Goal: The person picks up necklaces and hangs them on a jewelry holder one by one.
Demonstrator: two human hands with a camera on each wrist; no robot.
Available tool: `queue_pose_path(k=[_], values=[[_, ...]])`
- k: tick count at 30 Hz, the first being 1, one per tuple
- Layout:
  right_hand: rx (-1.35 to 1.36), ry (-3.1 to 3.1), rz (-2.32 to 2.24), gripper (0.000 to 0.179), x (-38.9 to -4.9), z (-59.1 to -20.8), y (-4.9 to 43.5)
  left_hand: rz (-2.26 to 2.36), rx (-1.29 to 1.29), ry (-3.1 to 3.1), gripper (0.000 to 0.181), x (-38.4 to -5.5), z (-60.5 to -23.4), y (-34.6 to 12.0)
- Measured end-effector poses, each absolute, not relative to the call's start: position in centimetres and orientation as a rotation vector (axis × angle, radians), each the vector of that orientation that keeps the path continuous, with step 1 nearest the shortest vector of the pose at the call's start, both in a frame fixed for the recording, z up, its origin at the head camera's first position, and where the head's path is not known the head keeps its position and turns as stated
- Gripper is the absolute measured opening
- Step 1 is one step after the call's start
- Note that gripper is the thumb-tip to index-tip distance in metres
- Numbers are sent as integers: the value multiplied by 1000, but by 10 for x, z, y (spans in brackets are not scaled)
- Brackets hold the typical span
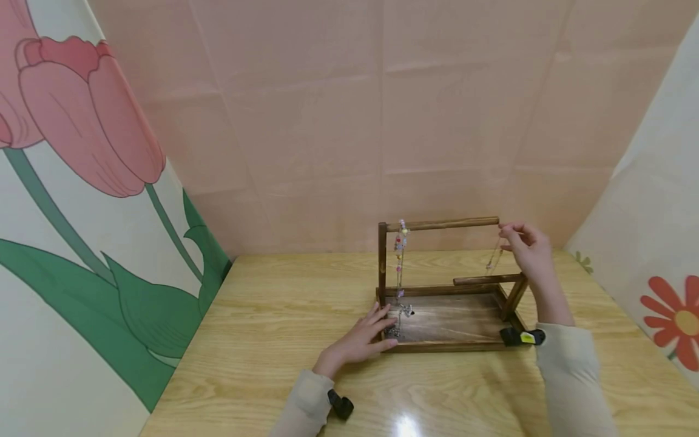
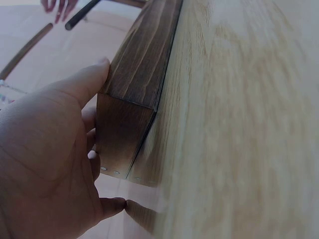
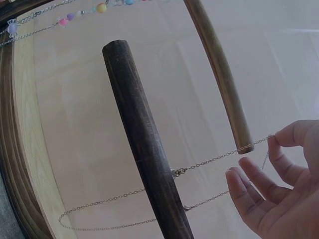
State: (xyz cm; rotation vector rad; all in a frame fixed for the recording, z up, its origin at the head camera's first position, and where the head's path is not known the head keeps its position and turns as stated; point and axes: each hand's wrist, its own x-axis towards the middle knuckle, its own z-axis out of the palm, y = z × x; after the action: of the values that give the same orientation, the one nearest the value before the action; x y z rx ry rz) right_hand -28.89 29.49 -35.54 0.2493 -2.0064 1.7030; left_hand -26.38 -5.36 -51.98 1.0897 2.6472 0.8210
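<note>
A dark wooden jewelry stand has a low tray (image 1: pixel 459 348), an upper bar (image 1: pixel 453 223) and a shorter lower bar (image 1: pixel 486 280). My left hand (image 1: pixel 357 340) rests on the tray's front left corner with fingers extended, thumb along the front wall (image 2: pixel 144 55). Thumb and index finger of my right hand (image 1: pixel 530 252) pinch a thin chain necklace (image 3: pixel 214 159) beside the upper bar's free end. In the right wrist view the chain crosses that bar's tip (image 3: pixel 242 144), and its hanging loop passes behind the lower bar (image 3: pixel 142 134).
Colorful beaded necklaces (image 1: pixel 399 261) hang near the upper bar's left end, with silver pendants (image 1: pixel 406 310) low over the tray. The stand is on a wood-grain table (image 1: pixel 262 315). A pink backdrop (image 1: pixel 306 152) rises behind, with flower-printed panels at both sides.
</note>
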Motion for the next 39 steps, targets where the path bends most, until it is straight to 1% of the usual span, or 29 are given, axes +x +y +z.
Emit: queue_pose_path(k=[6,12,16,22,35,39], values=[[194,-2055,1654,19,-299,-361,303,813,1087,2652,61,-264,-520,-53],[151,-2085,1623,24,-301,-359,305,807,1084,2659,61,-264,-520,-53],[142,-2108,1608,22,-303,-355,305,816,1074,2653,61,-264,-520,-53],[77,-2177,1453,31,-306,-353,306,806,1080,2653,61,-264,-520,-53],[85,-2200,1443,31,-310,-349,302,811,1076,2657,61,-265,-520,-53],[99,-2222,1456,38,-311,-348,300,817,1080,2655,61,-264,-521,-53]])
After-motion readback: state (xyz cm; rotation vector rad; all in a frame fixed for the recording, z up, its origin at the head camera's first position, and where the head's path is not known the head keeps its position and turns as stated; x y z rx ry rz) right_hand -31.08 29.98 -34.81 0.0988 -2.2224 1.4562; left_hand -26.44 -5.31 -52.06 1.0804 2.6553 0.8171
